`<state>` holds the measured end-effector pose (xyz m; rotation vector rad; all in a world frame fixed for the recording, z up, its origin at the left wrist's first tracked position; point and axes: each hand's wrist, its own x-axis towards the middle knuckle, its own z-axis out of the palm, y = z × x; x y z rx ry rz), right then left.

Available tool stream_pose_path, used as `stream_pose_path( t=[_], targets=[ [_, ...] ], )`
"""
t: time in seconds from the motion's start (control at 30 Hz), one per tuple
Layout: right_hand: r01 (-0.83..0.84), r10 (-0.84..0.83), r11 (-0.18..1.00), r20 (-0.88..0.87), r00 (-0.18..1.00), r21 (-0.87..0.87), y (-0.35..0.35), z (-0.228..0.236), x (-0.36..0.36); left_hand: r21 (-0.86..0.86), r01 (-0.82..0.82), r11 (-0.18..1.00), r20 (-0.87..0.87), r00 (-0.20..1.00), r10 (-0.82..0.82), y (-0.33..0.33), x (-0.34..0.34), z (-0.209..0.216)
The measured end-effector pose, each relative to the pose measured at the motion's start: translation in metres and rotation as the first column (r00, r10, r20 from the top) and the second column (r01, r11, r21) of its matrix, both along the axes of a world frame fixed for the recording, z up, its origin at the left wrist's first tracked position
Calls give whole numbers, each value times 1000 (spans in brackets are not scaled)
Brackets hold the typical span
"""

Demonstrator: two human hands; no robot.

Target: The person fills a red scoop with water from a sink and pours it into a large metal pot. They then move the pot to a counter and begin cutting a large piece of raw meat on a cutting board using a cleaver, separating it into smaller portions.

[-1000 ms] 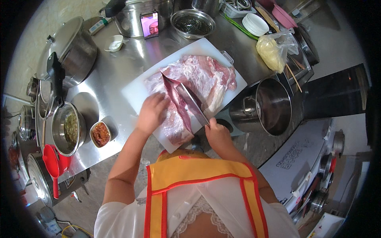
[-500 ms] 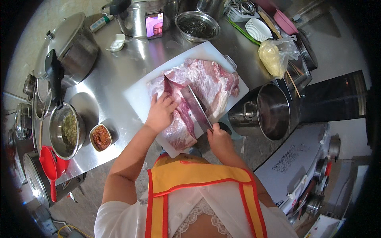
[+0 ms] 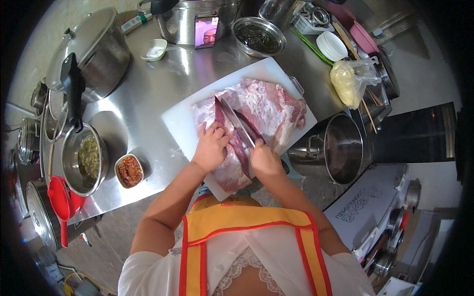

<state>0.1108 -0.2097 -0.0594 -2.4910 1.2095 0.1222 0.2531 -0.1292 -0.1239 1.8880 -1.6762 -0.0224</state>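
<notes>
A large slab of raw meat (image 3: 276, 106), pink with pale fat, lies across a white cutting board (image 3: 183, 122). My right hand (image 3: 265, 159) is wrapped round the handle of a cleaver (image 3: 238, 122). The cleaver's blade sits in a long cut that runs from the far edge of the meat toward me and bares darker red flesh. Just left of this cut, my left hand (image 3: 211, 148) holds the meat down with bent fingers, close to the blade. Most of the cleaver's handle is hidden in my right hand.
Left of the board stand a bowl of red sauce (image 3: 130, 171), a steel bowl of green food (image 3: 89, 159) and a pressure cooker (image 3: 101, 61). A phone (image 3: 206, 32) and a bowl of dark strands (image 3: 259, 37) are behind it. A deep pot (image 3: 340, 148) stands right.
The cleaver has moved away from me and to the left, its blade now steeper in the cut. My right hand has come closer to my left. The whole view has shifted slightly.
</notes>
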Motion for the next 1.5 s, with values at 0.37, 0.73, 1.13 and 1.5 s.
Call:
stream_pose_path(
  t=[0.37,0.73,1.13,1.5],
  targets=[
    [33,-33,995,-7,999,89,-40,-12,98,-6,-62,998,-53,997,62,6,-9,-5],
    [-31,29,1000,277,960,1,-52,34,100,-168,-143,975,-137,983,121,26,-4,-6],
    [8,2,994,-91,996,112,16,19,-69,-188,-144,972,-143,983,118,19,-7,-2],
    [-27,26,1000,98,995,14,0,-16,19,-174,-126,977,-134,986,103,21,-5,-10]
  ],
)
